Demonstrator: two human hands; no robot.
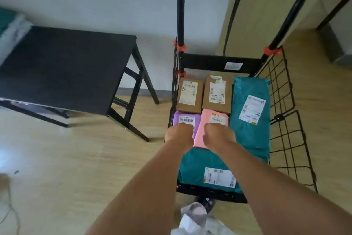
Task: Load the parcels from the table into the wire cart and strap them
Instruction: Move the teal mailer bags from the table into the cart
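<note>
The black wire cart (pixel 285 139) stands on the floor to the right of the black table (pixel 66 67). Inside it lie two brown boxes (pixel 189 93) (pixel 217 93) at the back, a purple parcel (pixel 198 122), a pink parcel (pixel 200 139), a long teal parcel (pixel 249 131) on the right and another teal parcel (pixel 194 166) at the front. My left hand (pixel 179 132) rests on the purple parcel, and my right hand (pixel 219 133) on the pink one. Both hands' fingers point down and are hidden.
The cart's tall black handle (pixel 181 6) rises at the back, and a black strap (pixel 234 11) hangs from it. The cart's right wire side leans outward. No parcel shows on the tabletop. A thin cable (pixel 11 210) lies on the wooden floor at the lower left.
</note>
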